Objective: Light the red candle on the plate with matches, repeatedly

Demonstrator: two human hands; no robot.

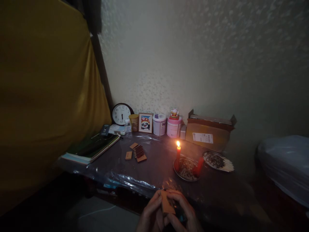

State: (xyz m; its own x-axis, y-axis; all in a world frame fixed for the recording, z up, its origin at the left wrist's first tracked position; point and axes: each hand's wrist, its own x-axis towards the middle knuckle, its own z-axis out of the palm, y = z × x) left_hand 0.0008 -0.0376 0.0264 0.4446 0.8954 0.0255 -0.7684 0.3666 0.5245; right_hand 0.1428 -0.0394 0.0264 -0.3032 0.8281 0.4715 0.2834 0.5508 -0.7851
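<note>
Both my hands hold a small tan matchbox (167, 203) in front of the table's near edge. My left hand (152, 211) closes around its left side, and my right hand (182, 206) grips its top and right side. Ahead of them is a round metal plate (184, 179) covered with small dark and pale bits. A lit red candle (178, 158) rises at its left rim; a second red candle (199, 166), unlit and blurred, is at its right. Behind to the right, another plate (206, 160) bears pale matchsticks (227, 164) with dark heads.
Several small tan and dark-brown cardboard pieces (138, 153) lie mid-table. Books (94, 148) are at the left. Along the wall are a clock (121, 114), framed panda picture (145, 123), tubs (159, 125), a figurine (174, 114) and a cardboard box (210, 132). A yellow curtain (48, 96) hangs left.
</note>
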